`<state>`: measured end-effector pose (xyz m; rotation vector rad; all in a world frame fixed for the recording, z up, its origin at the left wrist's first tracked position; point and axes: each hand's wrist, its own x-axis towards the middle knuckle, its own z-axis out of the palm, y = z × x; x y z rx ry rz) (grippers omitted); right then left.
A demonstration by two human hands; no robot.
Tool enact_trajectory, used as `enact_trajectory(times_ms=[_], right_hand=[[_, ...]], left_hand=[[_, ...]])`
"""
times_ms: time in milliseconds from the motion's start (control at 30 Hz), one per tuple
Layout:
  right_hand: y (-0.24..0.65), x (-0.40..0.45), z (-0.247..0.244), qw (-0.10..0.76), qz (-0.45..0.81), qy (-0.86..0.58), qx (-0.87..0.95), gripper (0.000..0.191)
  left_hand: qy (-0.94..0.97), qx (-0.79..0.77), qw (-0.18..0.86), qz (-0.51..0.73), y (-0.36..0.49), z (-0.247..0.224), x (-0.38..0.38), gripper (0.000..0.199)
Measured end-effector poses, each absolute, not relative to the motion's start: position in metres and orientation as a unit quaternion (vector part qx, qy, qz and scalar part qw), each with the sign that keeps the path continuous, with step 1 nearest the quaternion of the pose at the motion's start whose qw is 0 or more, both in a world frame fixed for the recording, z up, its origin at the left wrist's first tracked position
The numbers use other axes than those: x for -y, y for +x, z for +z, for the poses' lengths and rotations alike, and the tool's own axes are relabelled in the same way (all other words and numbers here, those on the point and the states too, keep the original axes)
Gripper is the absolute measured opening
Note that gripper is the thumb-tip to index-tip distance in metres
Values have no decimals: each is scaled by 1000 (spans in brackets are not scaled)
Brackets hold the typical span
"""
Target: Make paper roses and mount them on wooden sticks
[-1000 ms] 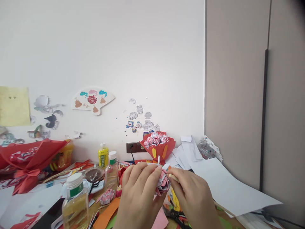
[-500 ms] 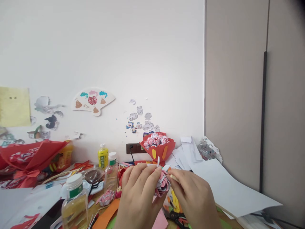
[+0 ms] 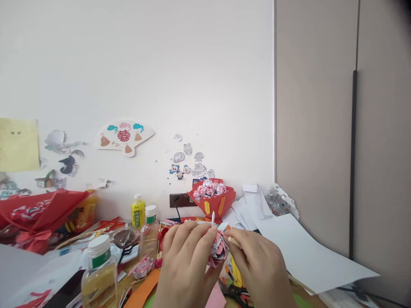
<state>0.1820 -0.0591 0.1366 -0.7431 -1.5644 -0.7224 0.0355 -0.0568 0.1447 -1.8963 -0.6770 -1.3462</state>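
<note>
1. Pink-and-white flower of layered folded paper (image 3: 218,250) is up b/w the two hands, above the cluttered wooden table (image 3: 127,283), in front of the small red paper-wrapped bouquet (image 3: 210,201).
2. Left hand (image 3: 189,256): fingers curled close together, gripping the flower from its L side; some fingertips hidden from me.
3. Right hand (image 3: 258,261): thumb & fingers pinching a thin pale rod (image 3: 235,242) at the flower's R edge; can't tell if it's touching.
4. White pointed tip (image 3: 213,218) pokes up by the left index finger; material unclear.
5. Handling, my guess: v. light, petals thin & springy, dry so not slippery, but they'd crease or tear easily. Rod prob. stiffer, OK to pinch firmly.
6. Best hold: low at the flower's base, where layers prob. bunch thickest; avoid squeezing outer petal edges, esp. w/ fingertips.
</note>
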Motion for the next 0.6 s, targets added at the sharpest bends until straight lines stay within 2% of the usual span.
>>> enact_trajectory(times_ms=[600], right_hand=[[182, 61, 138, 591, -315, -305, 677, 34]], left_hand=[[-730, 269, 361, -514, 35, 147, 60, 12]])
